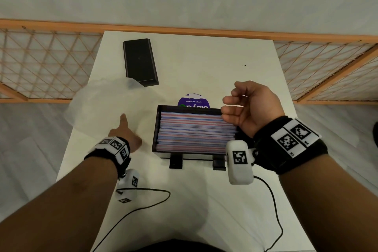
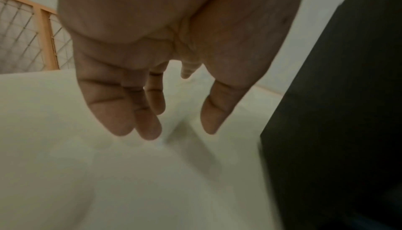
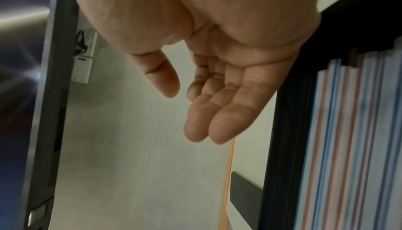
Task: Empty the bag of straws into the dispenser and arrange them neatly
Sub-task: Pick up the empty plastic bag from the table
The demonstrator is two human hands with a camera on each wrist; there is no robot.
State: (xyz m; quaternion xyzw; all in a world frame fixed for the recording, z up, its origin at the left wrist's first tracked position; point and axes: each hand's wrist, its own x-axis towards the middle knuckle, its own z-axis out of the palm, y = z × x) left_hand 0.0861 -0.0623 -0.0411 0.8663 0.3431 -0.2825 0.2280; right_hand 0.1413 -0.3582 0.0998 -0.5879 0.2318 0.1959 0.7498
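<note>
The black dispenser (image 1: pixel 156 129) stands open-topped in the middle of the white table (image 1: pixel 204 57), packed with red, blue and white striped straws (image 1: pixel 194 133) lying side by side. The straws (image 3: pixel 348 147) also show in the right wrist view. A clear, empty plastic bag (image 1: pixel 106 104) lies crumpled left of the dispenser. My left hand (image 1: pixel 126 135) hovers over the table beside the bag, fingers (image 2: pixel 121 113) relaxed and holding nothing. At the dispenser's right end my right hand (image 1: pixel 245 104) is raised, fingers (image 3: pixel 217 122) loose and empty.
The black dispenser lid (image 1: pixel 140 61) lies at the back left of the table. A purple round label (image 1: pixel 193 100) shows behind the dispenser. Cables (image 1: pixel 272 200) trail over the near table. A wooden lattice fence (image 1: pixel 41 63) runs behind the table.
</note>
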